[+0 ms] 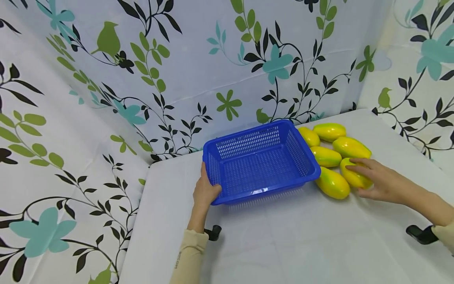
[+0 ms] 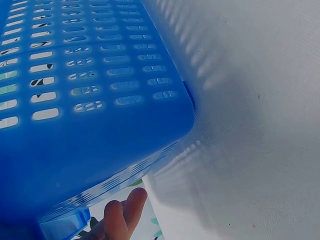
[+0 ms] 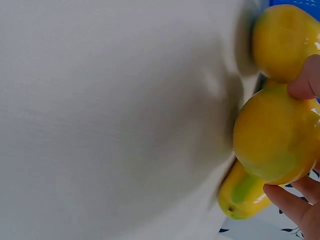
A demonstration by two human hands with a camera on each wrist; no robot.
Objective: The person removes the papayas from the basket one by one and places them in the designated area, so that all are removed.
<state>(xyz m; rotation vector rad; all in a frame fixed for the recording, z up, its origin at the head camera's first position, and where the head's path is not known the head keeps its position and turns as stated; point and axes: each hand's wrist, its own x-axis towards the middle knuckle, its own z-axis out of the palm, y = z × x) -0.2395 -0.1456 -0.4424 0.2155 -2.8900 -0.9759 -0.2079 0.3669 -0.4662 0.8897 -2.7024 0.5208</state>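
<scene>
A blue plastic basket [image 1: 262, 161] with slotted walls stands at the table's middle, its inside bare. My left hand [image 1: 206, 187] grips its left rim, thumb over the top and fingers outside; the left wrist view shows two fingertips beyond the basket wall [image 2: 90, 135]. To the right of the basket lies a group of glossy yellow mangoes with green tints. My right hand [image 1: 381, 179] holds the nearest right mango [image 1: 354, 173], thumb on one side and fingers on the other. In the right wrist view, this mango [image 3: 275, 135] sits between thumb and fingers.
Another mango [image 1: 332, 183] lies against the basket's right front corner, and others, such as one mango [image 1: 330, 132], sit behind. A white cloth covers the table [image 1: 283, 244]. Patterned curtains [image 1: 191, 79] hang behind and at both sides. Black straps [image 1: 422, 234] show near both wrists.
</scene>
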